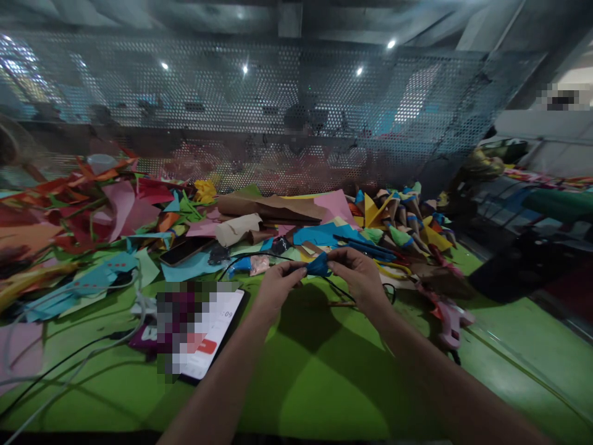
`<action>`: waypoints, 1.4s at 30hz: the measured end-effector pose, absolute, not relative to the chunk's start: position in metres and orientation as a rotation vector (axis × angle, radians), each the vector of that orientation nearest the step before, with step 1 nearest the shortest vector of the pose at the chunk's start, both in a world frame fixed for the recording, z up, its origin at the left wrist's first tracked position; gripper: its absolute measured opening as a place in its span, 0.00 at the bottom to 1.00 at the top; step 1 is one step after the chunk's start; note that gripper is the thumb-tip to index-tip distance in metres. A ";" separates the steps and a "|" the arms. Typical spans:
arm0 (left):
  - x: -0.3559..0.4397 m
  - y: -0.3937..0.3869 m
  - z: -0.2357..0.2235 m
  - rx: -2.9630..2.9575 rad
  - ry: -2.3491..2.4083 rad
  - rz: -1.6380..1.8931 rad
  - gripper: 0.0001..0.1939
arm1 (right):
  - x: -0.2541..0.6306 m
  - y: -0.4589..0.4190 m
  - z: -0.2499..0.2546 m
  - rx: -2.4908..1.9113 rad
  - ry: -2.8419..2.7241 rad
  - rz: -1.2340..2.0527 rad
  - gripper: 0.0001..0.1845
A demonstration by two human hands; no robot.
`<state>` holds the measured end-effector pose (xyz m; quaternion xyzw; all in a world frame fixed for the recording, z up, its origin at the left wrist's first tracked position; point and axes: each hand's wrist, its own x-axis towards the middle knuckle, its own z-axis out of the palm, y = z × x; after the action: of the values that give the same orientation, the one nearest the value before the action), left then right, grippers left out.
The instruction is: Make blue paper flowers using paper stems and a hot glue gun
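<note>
Paper (318,264), small and blue, sits just below and right of the frame's centre, pinched by fingertips at its 2 ends: the left hand (275,285) grasps its left end, the right hand (360,274) its right. Beneath spreads a green tabletop (319,377). A lit phone (218,327) lies lower left, a pink glue gun (449,324) lower right. Coloured scraps (121,210) heap across the middle.

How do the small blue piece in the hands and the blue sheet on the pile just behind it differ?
The blue piece is held between the left hand and right hand; the blue sheet lies among other papers, untouched. The blue piece looks smaller; the blue sheet spreads wider. The blue piece looks darker, the blue sheet brighter. Both are plainly blue.
</note>
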<state>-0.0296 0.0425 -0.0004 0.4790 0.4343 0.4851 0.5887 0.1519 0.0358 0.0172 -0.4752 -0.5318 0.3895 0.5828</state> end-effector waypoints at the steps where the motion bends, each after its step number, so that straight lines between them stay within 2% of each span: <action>1: -0.030 0.043 -0.001 1.118 1.005 1.132 0.17 | 0.152 0.035 0.018 -1.106 -1.241 0.914 0.11; 10: -0.028 0.041 0.003 1.134 1.012 1.125 0.16 | 0.152 0.034 0.019 -1.110 -1.233 0.920 0.13; 17: -0.028 0.040 0.002 1.136 1.022 1.126 0.17 | 0.153 0.035 0.017 -1.116 -1.256 0.903 0.10; 34: -0.028 0.040 0.002 1.160 1.014 1.128 0.16 | 0.153 0.034 0.019 -1.128 -1.280 0.902 0.10; 42: -0.029 0.044 0.000 1.083 1.037 1.211 0.18 | 0.152 0.031 0.024 -1.112 -1.249 0.919 0.14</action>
<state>-0.0294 0.0439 0.0003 0.4615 0.4418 0.5161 0.5705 0.1518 0.0313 0.0241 -0.4755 -0.5339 0.3931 0.5783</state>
